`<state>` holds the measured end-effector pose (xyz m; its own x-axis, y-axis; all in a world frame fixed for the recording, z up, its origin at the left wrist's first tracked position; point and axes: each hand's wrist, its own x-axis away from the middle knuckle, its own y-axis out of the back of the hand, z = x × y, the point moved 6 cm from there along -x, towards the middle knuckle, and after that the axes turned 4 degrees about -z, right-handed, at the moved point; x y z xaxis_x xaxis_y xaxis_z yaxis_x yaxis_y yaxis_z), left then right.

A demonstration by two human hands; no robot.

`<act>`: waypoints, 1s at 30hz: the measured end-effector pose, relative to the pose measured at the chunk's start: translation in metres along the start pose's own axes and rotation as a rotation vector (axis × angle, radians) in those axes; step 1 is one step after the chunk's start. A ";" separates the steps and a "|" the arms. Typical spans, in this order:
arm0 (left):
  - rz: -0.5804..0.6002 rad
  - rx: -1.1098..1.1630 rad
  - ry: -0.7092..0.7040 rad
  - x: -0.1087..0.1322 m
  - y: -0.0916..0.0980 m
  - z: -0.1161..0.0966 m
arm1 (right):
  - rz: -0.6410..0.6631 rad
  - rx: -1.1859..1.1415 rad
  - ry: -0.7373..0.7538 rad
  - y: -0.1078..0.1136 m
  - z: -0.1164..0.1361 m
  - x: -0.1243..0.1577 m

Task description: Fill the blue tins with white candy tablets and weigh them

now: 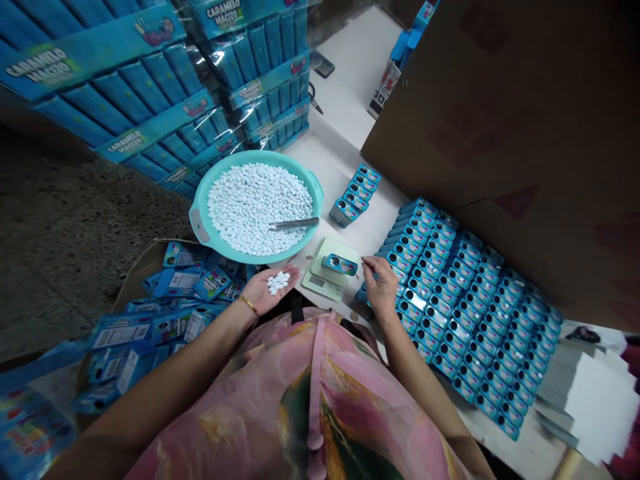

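Observation:
My left hand [265,288] lies palm up with a small heap of white candies [279,283] on it, beside the rim of a turquoise basin [197,223]. The basin is full of the same white candies, and a grey-handled utensil [295,224] rests on them. On a pale green kitchen scale [320,288] stands a small blue candy box [341,265] with an opening in its top. My right hand [381,283] hovers just right of that box, its thumb and forefinger pinched together. Whatever may be between those fingertips is too small to make out.
Many blue boxes [455,300] stand in rows at right, against a large cardboard carton [520,133]. Several more [356,193] stand behind the scale. Wrapped display packs [150,87] are stacked at left, above a carton of loose blue boxes [173,323]. Scissors [315,100] lie farther back.

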<state>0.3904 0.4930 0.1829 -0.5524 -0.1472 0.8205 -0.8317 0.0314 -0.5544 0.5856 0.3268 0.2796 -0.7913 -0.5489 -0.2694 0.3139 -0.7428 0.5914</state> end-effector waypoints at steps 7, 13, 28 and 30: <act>-0.031 -0.009 -0.049 0.003 0.021 -0.014 | -0.066 0.001 -0.059 0.009 -0.010 0.000; -0.021 0.013 -0.048 0.001 0.021 -0.016 | -0.044 -0.015 -0.061 0.003 -0.008 0.001; -0.016 0.017 -0.076 0.000 0.032 -0.022 | 0.335 0.272 0.094 -0.044 -0.003 0.014; -0.021 0.017 -0.076 0.000 0.034 -0.023 | 0.349 0.294 0.093 -0.046 -0.005 0.014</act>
<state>0.3613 0.5164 0.1670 -0.5289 -0.2221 0.8191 -0.8413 0.0105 -0.5404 0.5631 0.3515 0.2445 -0.6100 -0.7888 -0.0749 0.3806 -0.3746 0.8455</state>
